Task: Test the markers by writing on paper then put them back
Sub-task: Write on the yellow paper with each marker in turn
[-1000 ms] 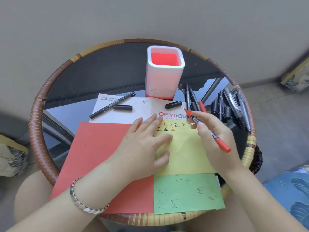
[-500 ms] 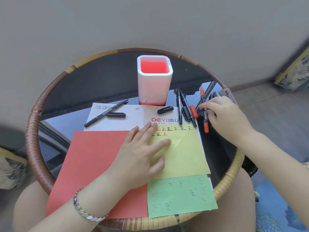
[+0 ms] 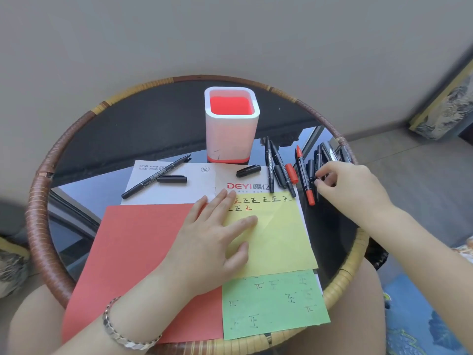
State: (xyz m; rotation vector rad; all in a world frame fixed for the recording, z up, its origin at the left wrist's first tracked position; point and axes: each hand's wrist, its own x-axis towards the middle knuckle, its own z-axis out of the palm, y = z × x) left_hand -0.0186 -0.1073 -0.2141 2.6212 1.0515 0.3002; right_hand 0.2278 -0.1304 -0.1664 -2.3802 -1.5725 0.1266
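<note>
— What writing can be read?
— "DEYI" in red print on the white sheet [image 3: 194,193]; handwritten "正" repeated on the yellow paper [image 3: 279,239], in black and red. Print on the black marker [image 3: 153,180] is too small.

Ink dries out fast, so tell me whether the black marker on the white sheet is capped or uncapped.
Uncapped: the black marker lies with its tip bare, and a loose cap rests beside it.
</note>
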